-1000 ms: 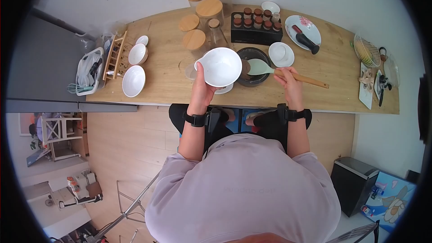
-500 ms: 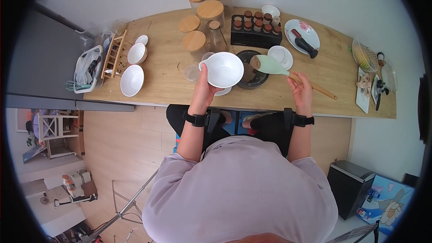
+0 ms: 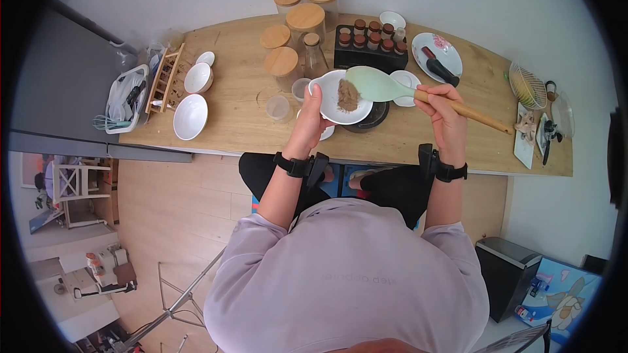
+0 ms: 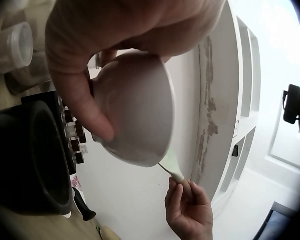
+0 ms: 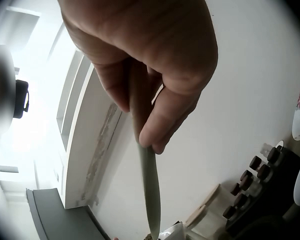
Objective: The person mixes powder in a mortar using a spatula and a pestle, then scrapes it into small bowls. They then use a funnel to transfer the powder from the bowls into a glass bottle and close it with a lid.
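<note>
My left hand (image 3: 310, 123) holds a white bowl (image 3: 330, 108) by its side, thumb at the rim, raised over the table's front; in the left wrist view the fingers curl round the bowl (image 4: 135, 110). Brown powder (image 3: 347, 95) lies in the bowl. The right hand (image 3: 446, 117) pinches the wooden handle (image 3: 477, 115) of a pale green spatula (image 3: 376, 85), whose head is over the bowl's right rim. From the right wrist, the fingers grip the handle (image 5: 138, 95) with the green blade (image 5: 150, 192) pointing down. A black mortar-like vessel (image 3: 374, 119) stands partly hidden under the bowl.
Wooden-lidded jars (image 3: 305, 18) and a black spice rack (image 3: 369, 57) stand behind the bowl. White bowls (image 3: 190, 117) are at the left. A floral plate (image 3: 451, 59) with a black-handled tool and a wire basket (image 3: 528, 85) are on the right. A small clear cup (image 3: 278, 108) stands nearby.
The spatula has moved left from above the black vessel to the bowl, and its head has turned over. Brown powder now shows in the bowl, which has tilted and moved slightly right.
</note>
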### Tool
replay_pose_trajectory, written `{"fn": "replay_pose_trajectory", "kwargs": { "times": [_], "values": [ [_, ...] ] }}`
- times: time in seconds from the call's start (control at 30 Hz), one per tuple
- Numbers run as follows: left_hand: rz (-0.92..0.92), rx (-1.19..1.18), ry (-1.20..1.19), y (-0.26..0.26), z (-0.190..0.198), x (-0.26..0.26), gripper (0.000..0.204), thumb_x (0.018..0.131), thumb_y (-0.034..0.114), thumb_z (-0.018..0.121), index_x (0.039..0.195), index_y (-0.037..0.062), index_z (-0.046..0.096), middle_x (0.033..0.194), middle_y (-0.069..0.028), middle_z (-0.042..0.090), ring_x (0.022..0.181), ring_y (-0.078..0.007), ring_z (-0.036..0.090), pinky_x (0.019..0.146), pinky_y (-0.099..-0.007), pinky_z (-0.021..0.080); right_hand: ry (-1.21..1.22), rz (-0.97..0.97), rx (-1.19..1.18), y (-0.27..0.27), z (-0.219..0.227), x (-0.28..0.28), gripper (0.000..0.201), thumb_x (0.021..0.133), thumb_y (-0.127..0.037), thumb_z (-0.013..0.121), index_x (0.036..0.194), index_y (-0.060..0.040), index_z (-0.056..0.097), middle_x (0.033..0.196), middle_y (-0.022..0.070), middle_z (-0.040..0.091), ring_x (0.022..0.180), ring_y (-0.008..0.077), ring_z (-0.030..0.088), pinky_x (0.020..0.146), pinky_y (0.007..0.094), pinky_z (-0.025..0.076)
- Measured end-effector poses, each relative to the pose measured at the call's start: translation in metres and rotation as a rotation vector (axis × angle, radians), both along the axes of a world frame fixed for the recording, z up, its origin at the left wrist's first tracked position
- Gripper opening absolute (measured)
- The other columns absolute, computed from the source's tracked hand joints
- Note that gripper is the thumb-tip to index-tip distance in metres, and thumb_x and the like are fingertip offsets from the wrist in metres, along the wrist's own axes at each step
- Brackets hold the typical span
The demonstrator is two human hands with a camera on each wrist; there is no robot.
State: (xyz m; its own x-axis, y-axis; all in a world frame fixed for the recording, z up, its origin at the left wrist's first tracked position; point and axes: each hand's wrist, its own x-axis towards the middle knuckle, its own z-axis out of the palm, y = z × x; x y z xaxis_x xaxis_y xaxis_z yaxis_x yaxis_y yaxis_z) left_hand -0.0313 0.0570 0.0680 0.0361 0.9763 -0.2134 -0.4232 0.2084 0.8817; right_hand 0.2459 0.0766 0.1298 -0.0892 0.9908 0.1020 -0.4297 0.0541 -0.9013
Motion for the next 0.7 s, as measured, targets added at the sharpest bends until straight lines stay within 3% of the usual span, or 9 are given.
{"fn": "replay_pose_trajectory", "kwargs": {
  "times": [0.13,0.23,0.33,0.43,0.7],
  "values": [
    [-0.009,-0.003,-0.020,0.001,-0.004,0.000,0.066,0.102,0.061,0.037,0.146,0.0127,0.034,0.138,-0.0102,0.053,0.116,-0.0228,0.063,0.087,-0.0372,0.057,-0.226,0.021,0.170,-0.007,0.013,-0.009,0.011,0.089,0.002,0.063,0.100,0.0036,0.064,0.110,0.0214,0.069,0.102,0.0256,0.068,0.095,0.0386,0.057],
    [-0.025,0.039,-0.005,0.002,-0.012,-0.002,0.061,0.103,0.059,0.035,0.146,0.0152,0.029,0.139,-0.0109,0.047,0.123,-0.0236,0.058,0.085,-0.0382,0.059,-0.330,0.006,0.298,-0.006,0.012,-0.004,0.011,0.088,0.003,0.063,0.099,0.0033,0.064,0.111,0.0213,0.068,0.103,0.0263,0.068,0.097,0.0398,0.056],
    [-0.029,0.012,-0.019,-0.001,-0.017,-0.006,0.061,0.104,0.058,0.034,0.147,0.0155,0.028,0.140,-0.0115,0.046,0.122,-0.0243,0.058,0.083,-0.0384,0.060,0.013,-0.047,0.106,-0.001,0.007,-0.002,0.009,0.089,0.003,0.063,0.098,0.0030,0.063,0.111,0.0208,0.068,0.104,0.0249,0.068,0.095,0.0375,0.057],
    [0.017,0.010,-0.026,-0.006,-0.021,-0.011,0.059,0.105,0.056,0.034,0.146,0.0132,0.031,0.139,-0.0119,0.049,0.118,-0.0227,0.061,0.079,-0.0353,0.061,0.096,-0.151,-0.030,0.012,-0.023,0.006,0.008,0.089,0.002,0.063,0.097,0.0028,0.063,0.111,0.0196,0.068,0.105,0.0238,0.067,0.095,0.0361,0.057],
    [0.070,0.031,-0.046,-0.013,-0.022,-0.021,0.059,0.105,0.054,0.033,0.144,0.0103,0.034,0.133,-0.0112,0.055,0.104,-0.0189,0.068,0.065,-0.0268,0.060,-0.209,-0.040,-0.090,0.020,-0.086,-0.011,0.008,0.088,0.000,0.066,0.096,0.0006,0.065,0.111,0.0169,0.069,0.101,0.0197,0.066,0.091,0.0316,0.055]
  ]
}}
